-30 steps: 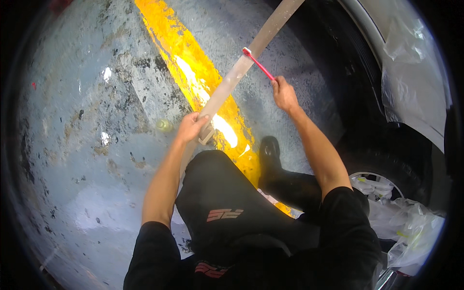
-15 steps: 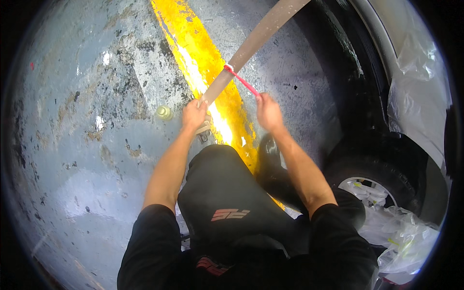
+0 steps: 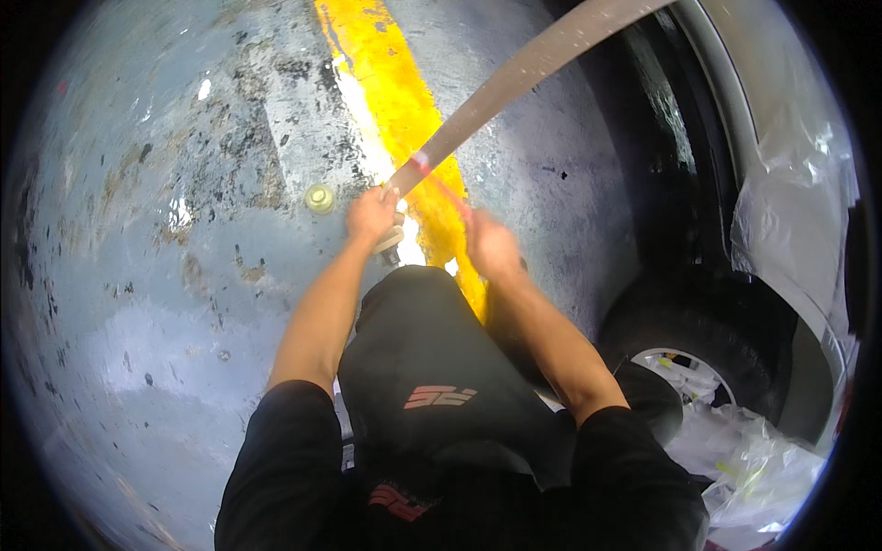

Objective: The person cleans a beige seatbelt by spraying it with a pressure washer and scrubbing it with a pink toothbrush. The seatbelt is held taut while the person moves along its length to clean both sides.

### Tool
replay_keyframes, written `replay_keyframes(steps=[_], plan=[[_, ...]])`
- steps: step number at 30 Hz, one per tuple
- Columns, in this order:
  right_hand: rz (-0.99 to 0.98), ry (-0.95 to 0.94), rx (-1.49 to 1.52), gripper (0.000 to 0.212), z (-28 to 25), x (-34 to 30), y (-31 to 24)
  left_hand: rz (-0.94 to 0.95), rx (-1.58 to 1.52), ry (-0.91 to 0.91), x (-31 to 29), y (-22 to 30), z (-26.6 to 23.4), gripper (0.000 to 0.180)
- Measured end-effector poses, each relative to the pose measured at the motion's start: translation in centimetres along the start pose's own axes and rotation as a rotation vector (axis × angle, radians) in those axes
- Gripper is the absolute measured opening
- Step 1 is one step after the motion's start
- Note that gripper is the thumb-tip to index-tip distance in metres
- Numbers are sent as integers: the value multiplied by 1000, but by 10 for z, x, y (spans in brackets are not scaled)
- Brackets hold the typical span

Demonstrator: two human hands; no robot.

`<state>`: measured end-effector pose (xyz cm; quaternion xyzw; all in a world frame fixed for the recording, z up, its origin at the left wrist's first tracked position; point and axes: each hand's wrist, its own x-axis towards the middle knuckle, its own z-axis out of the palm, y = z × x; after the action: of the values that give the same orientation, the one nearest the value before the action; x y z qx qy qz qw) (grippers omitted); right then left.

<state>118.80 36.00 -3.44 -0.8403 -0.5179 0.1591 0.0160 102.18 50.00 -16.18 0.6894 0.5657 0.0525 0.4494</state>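
Note:
A long grey-brown seat belt (image 3: 514, 85) runs taut from the upper right down to my left hand (image 3: 373, 215), which grips its lower end. A beige and dark metal fitting (image 3: 390, 241) hangs just below that fist. My right hand (image 3: 491, 244) is closed on the handle of a thin pink toothbrush (image 3: 452, 196), blurred by motion. Its head touches the belt's upper face a little above my left hand, where a small whitish patch shows. Left of my left hand stands a small pale-green bottle (image 3: 319, 198) on the floor.
A yellow painted stripe (image 3: 386, 64) crosses the worn grey floor (image 3: 202, 303) beneath the belt. Along the right is a car with clear plastic sheeting (image 3: 795, 211) and a black tyre (image 3: 703, 321). My knee (image 3: 418, 321) rises between my arms.
My right hand has moved left and down, bringing the toothbrush along the belt closer to my left hand. The left hand keeps its grip. The view has shifted slightly.

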Motion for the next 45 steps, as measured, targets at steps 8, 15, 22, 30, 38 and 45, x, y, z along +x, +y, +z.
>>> replay_keyframes(steps=[8, 15, 22, 30, 38, 45], plan=[[-24, -10, -34, 23, 9, -6, 8, -21, -49, -23, -4, 7, -8, 47], [73, 160, 162, 28, 10, 0, 17, -67, -97, -49, -6, 9, -12, 45], [95, 77, 179, 29, 7, -7, 6, -91, -79, -62, -7, 7, -13, 43], [129, -97, 105, 31, 1, -10, 14, -80, -115, -37, -3, 9, -9, 45], [15, -145, 83, 32, 8, -14, 17, -200, -124, -143, 5, 3, -14, 47], [86, -45, 164, 33, 15, -2, 30, -189, -63, -169, 15, 2, -10, 45]])
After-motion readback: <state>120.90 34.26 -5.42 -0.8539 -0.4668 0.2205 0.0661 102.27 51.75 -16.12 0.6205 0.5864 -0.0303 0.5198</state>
